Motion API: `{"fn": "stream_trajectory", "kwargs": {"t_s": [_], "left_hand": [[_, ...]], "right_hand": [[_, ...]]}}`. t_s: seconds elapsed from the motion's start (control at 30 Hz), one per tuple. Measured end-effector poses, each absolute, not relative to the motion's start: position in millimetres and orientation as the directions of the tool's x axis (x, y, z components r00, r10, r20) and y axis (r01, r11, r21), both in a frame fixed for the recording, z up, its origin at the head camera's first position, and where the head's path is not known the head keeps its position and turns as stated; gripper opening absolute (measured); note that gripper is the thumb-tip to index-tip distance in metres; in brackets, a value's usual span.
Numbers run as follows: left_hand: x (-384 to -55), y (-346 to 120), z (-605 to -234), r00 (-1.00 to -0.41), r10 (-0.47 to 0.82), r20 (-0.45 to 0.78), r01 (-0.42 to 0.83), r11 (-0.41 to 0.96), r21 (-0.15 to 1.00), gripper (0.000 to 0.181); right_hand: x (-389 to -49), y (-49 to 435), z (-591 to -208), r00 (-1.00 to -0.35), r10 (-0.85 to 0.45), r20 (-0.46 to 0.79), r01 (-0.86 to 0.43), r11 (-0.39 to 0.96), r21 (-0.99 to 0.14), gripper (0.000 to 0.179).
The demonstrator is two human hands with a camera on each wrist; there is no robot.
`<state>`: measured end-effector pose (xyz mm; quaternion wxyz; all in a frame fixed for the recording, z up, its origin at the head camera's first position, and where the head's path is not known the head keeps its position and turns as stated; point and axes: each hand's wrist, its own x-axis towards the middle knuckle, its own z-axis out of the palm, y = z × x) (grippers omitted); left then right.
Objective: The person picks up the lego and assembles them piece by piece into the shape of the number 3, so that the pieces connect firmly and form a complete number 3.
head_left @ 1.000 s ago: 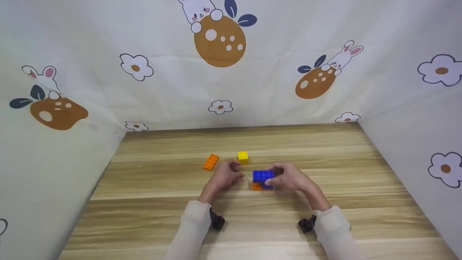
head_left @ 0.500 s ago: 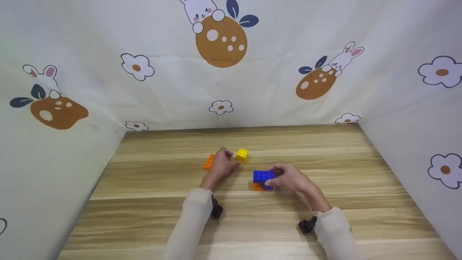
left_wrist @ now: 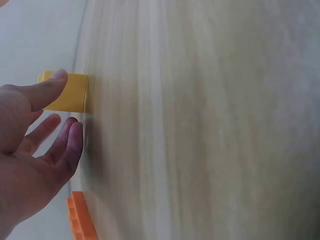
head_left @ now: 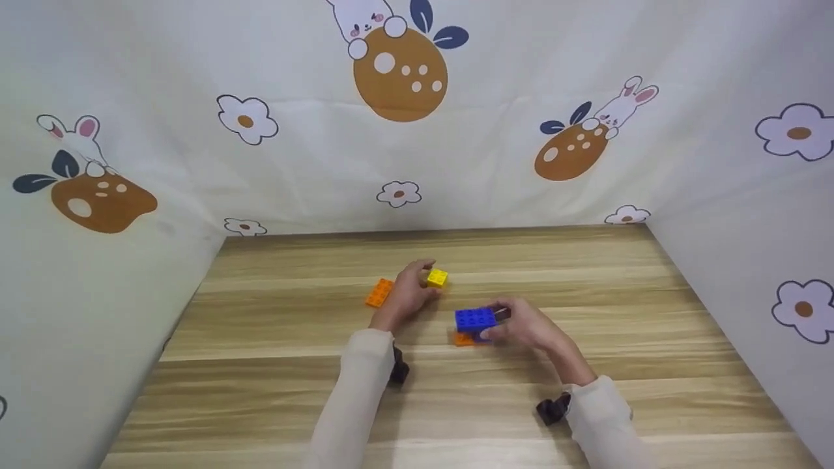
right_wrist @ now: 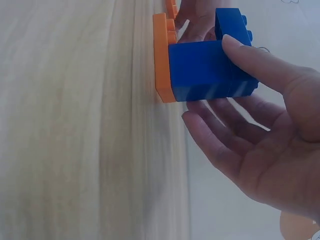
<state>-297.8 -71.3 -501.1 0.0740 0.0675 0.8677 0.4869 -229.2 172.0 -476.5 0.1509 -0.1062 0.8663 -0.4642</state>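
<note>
A yellow toy building brick [head_left: 437, 279] stands on the table at the back. My left hand [head_left: 412, 290] reaches around its left side with fingers and thumb apart; in the left wrist view the thumb overlaps the yellow face. With thumb and fingers, my right hand [head_left: 528, 322] holds a stack of building bricks. That stack has an orange base plate [right_wrist: 161, 60], a blue brick [right_wrist: 200, 70] on it, and another blue brick [head_left: 475, 319] on top that overhangs to the left. The right thumb presses the blue side, while the other fingers are partly hidden behind it.
A loose flat orange brick [head_left: 379, 293] lies just left of my left hand. The wood-grain table [head_left: 293, 404] is bordered by a patterned cloth wall [head_left: 313, 169] at the back and sides. Black wrist cameras sit under both sleeves.
My left hand has moved forward, past the orange brick and up to the yellow brick. The right hand stays at the stack, whose top blue brick now looks slightly turned.
</note>
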Motion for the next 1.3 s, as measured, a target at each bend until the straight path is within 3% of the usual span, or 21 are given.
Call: {"fn": "stream_trajectory", "kwargs": {"t_s": [0.37,0.73,0.93,1.3], "left_hand": [[-298.9,-63.9,-506.4,-0.983,0.167,-0.078,0.018,0.508,0.861,0.052],[-295.6,-65.7,-498.0,-0.989,0.143,-0.032,0.031,0.415,0.91,0.047],[-289.5,-62.7,-484.3,-0.982,0.18,-0.061,0.012,0.375,0.927,0.04],[-270.0,-55.0,-458.0,-0.959,0.269,-0.084,0.026,0.382,0.924,0.047]], "right_hand": [[-229.9,173.6,-481.5,-0.941,-0.28,-0.189,0.003,0.552,-0.834,0.046],[-228.8,170.5,-484.7,-0.951,-0.252,-0.178,0.021,0.525,-0.851,0.037],[-229.5,170.4,-484.9,-0.958,-0.233,-0.167,0.013,0.548,-0.837,0.035],[-229.6,170.2,-486.0,-0.957,-0.247,-0.152,-0.002,0.528,-0.849,0.034]]}}
